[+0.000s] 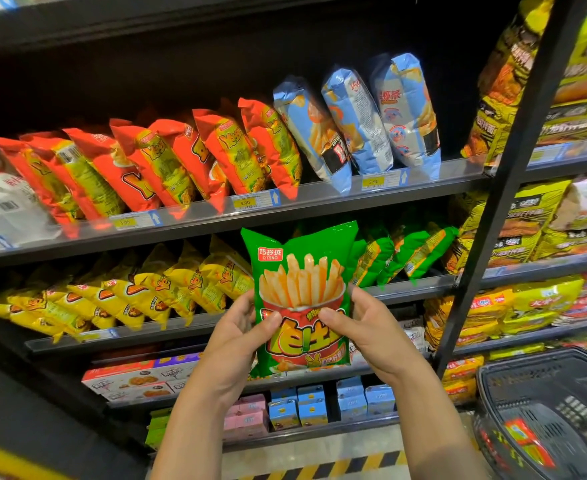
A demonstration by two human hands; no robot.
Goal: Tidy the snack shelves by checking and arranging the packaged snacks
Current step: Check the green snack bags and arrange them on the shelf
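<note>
1. The person holds one green fries bag (302, 296) upright in the air, with its printed front toward them. The left hand (236, 327) grips its left edge and the right hand (365, 327) its right edge. Both thumbs press on the front and the fingers are behind.
2. The bag hangs in front of the middle shelf (406, 289), between the row of yellow bags (167, 285) at the left and the row of green bags (406, 254) at the right.
3. The bag looks puffed and glossy, and both hands hold it in the lower half. I think it could slip downward if the grip loosens, and a harder squeeze could crush the fries inside.
4. The green bags on the shelf lean on each other. If this one is pushed in with force, it may tip them over or push them off the front rail.
5. The yellow bags have nearly the same design and stand just beside. It would be easy to put the bag in the wrong row.
6. A dark basket (545, 410) is near, at the right and low. A dropped bag might land in it or on the floor.
</note>
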